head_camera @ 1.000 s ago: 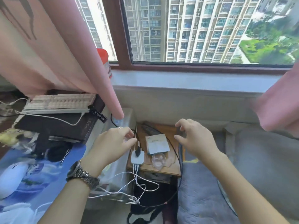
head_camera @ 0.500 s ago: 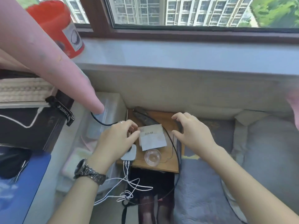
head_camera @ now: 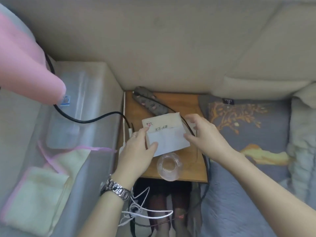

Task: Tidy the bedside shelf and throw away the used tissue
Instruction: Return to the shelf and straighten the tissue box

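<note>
On the bedside shelf point(head_camera: 184, 106), centre of view: a white tissue pack point(head_camera: 165, 132) with printed characters, lifted slightly at the near edge. Left hand point(head_camera: 136, 151) is grasping its left end, thumb on top of the near flap, fingers at the far side. Right hand point(head_camera: 205, 135) sits at the pack's right edge, fingers spread and curled, thumb tip touching the pack's corner; can't tell if it's actually gripping. Watch point(head_camera: 117, 188) on the left wrist. Clear glass point(head_camera: 169, 166) stands upright just in front of the pack, at the shelf's front edge. Dark power strip point(head_camera: 150, 101) lies diagonally at the back of the shelf, partly under the pack. White cables point(head_camera: 145, 212) hang off the front left. Black cable point(head_camera: 85, 119) runs left across a clear storage box point(head_camera: 80, 100). Bed point(head_camera: 248, 137) on the right.
</note>
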`<state>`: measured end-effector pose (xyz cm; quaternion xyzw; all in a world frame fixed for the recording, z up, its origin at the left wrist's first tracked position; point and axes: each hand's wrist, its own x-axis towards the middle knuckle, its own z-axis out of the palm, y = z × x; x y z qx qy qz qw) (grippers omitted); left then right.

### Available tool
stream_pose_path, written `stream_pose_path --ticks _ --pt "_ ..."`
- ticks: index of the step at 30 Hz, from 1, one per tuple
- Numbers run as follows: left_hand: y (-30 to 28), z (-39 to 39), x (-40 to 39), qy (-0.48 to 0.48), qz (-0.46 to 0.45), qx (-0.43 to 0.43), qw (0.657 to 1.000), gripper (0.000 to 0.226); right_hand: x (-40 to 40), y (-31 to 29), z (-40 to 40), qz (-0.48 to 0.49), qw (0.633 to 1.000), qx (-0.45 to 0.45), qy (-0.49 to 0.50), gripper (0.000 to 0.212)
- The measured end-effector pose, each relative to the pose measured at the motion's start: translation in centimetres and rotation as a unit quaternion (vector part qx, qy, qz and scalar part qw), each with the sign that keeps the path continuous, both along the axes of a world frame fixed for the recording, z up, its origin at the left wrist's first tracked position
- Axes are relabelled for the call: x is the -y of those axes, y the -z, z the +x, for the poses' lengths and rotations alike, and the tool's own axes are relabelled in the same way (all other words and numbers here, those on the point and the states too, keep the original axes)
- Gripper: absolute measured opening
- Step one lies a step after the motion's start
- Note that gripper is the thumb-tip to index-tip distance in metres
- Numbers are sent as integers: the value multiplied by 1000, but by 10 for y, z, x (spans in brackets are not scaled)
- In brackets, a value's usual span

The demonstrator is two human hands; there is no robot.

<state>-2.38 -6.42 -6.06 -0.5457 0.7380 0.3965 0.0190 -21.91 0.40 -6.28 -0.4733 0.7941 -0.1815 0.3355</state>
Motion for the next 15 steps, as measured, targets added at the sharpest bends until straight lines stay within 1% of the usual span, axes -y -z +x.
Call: stream_pose_path --ticks 3,7,10,15 --pt "21 -4 1 -24 34 -19 999 63 6 26 -1 11 998 56 26 55" --pt "35 -7 3 -69 75 -62 993 64 13 45 0 13 988 133 76 64" --pt "42 -7 5 -111 119 -106 981 65 19 50 3 22 976 194 98 66" --pt "48 -9 11 -157 185 -158 957 72 24 58 5 28 959 255 123 67"
